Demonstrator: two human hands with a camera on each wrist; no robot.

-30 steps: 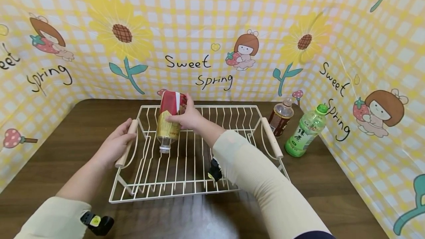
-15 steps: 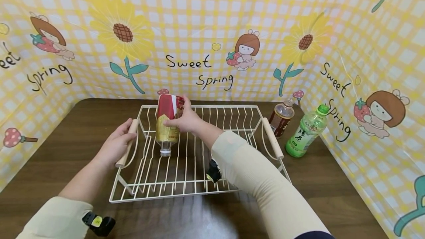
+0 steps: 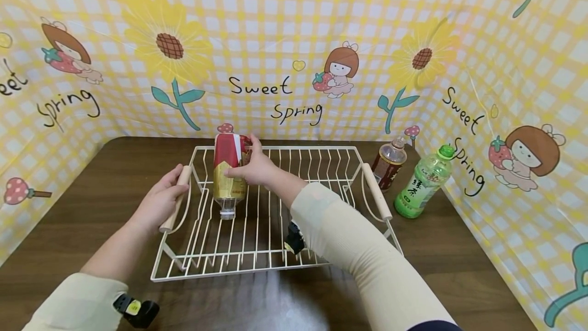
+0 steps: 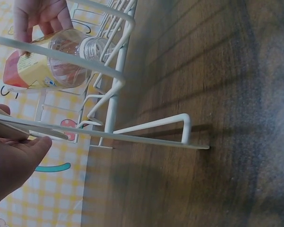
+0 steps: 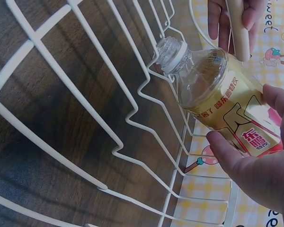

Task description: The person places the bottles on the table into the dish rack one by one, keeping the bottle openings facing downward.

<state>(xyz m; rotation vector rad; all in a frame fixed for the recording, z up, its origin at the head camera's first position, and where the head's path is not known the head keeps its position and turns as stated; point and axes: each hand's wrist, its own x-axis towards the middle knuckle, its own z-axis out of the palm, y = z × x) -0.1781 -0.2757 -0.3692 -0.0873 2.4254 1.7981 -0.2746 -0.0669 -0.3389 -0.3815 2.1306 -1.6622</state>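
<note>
My right hand (image 3: 257, 167) grips a plastic drink bottle (image 3: 227, 178) with a red and gold label, neck down, over the left part of a white wire dish rack (image 3: 275, 265). In the right wrist view the uncapped neck of the bottle (image 5: 213, 80) is right at the rack's wires, thumb and fingers on either side of the label. My left hand (image 3: 158, 201) holds the wooden handle (image 3: 176, 208) on the rack's left side. The left wrist view shows the left hand (image 4: 14, 161) at that handle and the bottle (image 4: 47, 61) tilted among the wires.
Right of the rack stand a dark-labelled bottle (image 3: 389, 162) without a cap and a green tea bottle (image 3: 422, 183) with a green cap. A second wooden handle (image 3: 376, 192) is on the rack's right side. Patterned cloth (image 3: 294, 29) walls in the brown table (image 3: 229, 300).
My right hand has lowered the bottle slightly and shifted it a little left, and the bottle stands more upright on its neck. The left hand stays on the handle.
</note>
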